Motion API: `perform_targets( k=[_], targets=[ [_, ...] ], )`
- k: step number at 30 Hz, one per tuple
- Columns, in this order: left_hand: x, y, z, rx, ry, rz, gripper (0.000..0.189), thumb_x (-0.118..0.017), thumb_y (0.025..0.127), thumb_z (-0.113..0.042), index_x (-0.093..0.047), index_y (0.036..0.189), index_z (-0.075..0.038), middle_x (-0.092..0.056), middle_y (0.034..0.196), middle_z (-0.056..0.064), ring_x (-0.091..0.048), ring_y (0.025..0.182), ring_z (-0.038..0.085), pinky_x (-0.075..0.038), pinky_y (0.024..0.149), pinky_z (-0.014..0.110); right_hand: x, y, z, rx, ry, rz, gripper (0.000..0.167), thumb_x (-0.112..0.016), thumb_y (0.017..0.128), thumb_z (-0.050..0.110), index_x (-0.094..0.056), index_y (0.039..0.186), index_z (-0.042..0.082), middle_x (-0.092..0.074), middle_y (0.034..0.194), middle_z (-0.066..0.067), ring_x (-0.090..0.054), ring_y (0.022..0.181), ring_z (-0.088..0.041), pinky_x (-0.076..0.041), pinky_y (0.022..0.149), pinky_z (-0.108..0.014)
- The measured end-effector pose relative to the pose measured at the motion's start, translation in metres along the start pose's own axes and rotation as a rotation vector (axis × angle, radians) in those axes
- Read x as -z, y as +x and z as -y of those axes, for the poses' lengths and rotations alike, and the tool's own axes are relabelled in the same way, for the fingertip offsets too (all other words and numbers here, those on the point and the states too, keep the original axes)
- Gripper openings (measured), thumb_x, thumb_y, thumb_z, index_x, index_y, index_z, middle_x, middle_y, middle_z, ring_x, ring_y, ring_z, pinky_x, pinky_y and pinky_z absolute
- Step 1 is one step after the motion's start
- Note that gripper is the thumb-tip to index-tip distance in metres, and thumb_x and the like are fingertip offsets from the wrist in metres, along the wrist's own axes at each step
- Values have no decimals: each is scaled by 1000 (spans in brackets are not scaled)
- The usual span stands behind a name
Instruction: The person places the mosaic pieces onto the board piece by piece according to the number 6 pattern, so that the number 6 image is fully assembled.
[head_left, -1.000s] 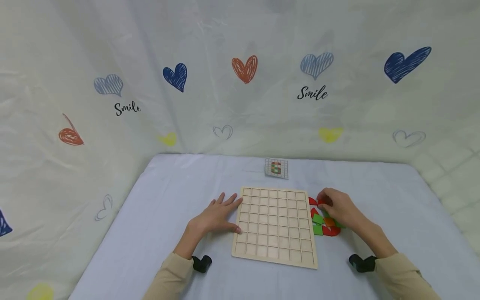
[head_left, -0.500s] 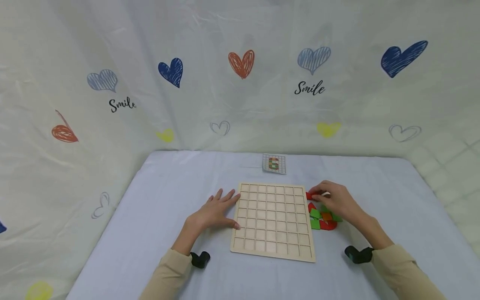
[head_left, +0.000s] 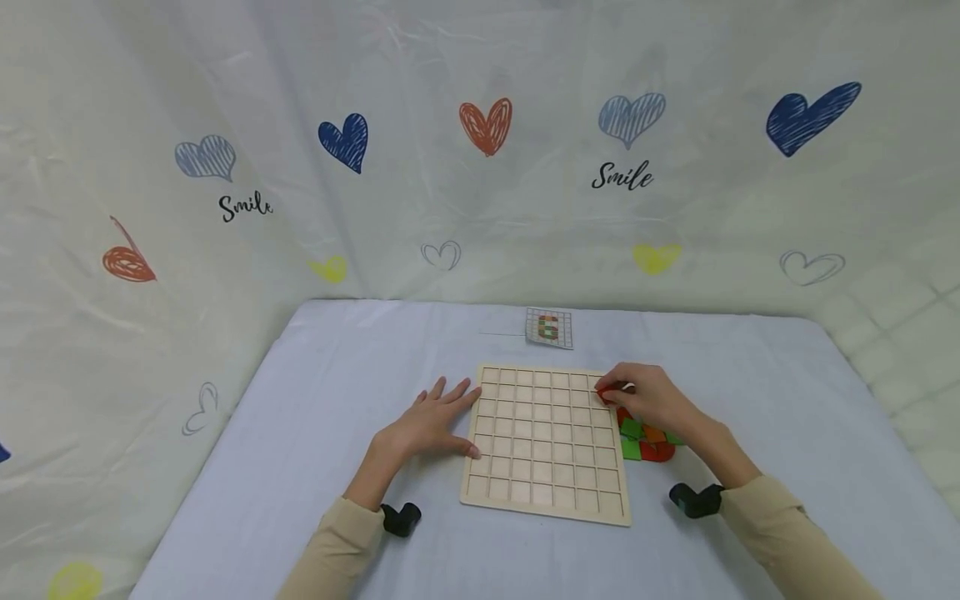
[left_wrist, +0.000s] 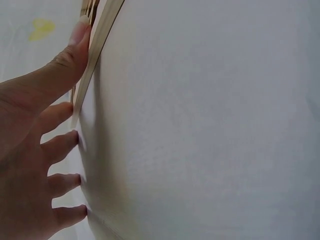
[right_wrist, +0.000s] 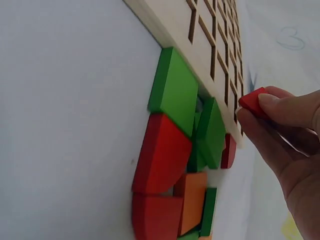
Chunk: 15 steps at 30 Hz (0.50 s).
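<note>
A pale wooden grid board [head_left: 549, 443] lies flat on the white-covered table. My left hand [head_left: 426, 427] rests at its left edge with fingers spread; in the left wrist view the thumb [left_wrist: 77, 35] touches the board's rim. Between thumb and fingers my right hand [head_left: 651, 398] pinches a small red block [right_wrist: 254, 101], over the board's upper right corner. Beside the board's right edge lies a pile of blocks: green blocks [right_wrist: 175, 87], red blocks [right_wrist: 162, 155] and an orange block [right_wrist: 191, 200]. In the head view the right hand partly hides the pile.
Behind the board lies a small card [head_left: 549, 327] printed with a grid and a coloured figure. A white curtain [head_left: 480, 208] with hearts and lettering hangs behind the table [head_left: 390, 350]. Black wrist cameras [head_left: 401, 520] sit at both cuffs.
My right hand has moved left from the pile to the board's upper right corner, carrying the red block. The left hand keeps its place at the board's edge.
</note>
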<state>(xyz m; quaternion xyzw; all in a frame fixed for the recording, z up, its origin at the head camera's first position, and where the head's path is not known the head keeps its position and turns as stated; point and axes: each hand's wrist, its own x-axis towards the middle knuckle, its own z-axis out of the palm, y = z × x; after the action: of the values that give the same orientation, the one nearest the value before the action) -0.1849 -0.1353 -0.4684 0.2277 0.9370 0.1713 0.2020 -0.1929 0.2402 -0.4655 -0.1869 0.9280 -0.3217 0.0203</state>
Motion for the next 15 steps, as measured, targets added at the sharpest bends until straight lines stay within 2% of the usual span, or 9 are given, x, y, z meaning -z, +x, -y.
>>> perform_targets(
  k=[8, 15],
  targets=[
    [-1, 2, 0, -3, 20, -3, 102, -80, 83, -53, -27, 165, -22, -18, 173, 4, -4, 159, 42, -12, 127, 62, -7, 16, 12, 11, 6, 80, 12, -71, 94, 1, -77, 104, 5, -76, 103, -8, -68, 92, -22, -62, 85, -43],
    [0, 2, -2, 5, 0, -1, 101, -82, 82, -52, -29, 164, -24, -17, 173, 3, -4, 159, 42, -11, 127, 62, -14, 30, 21, 98, 7, 124, 12, -69, 94, -3, -76, 101, 2, -76, 100, -8, -69, 87, -18, -61, 78, -35]
  ],
)
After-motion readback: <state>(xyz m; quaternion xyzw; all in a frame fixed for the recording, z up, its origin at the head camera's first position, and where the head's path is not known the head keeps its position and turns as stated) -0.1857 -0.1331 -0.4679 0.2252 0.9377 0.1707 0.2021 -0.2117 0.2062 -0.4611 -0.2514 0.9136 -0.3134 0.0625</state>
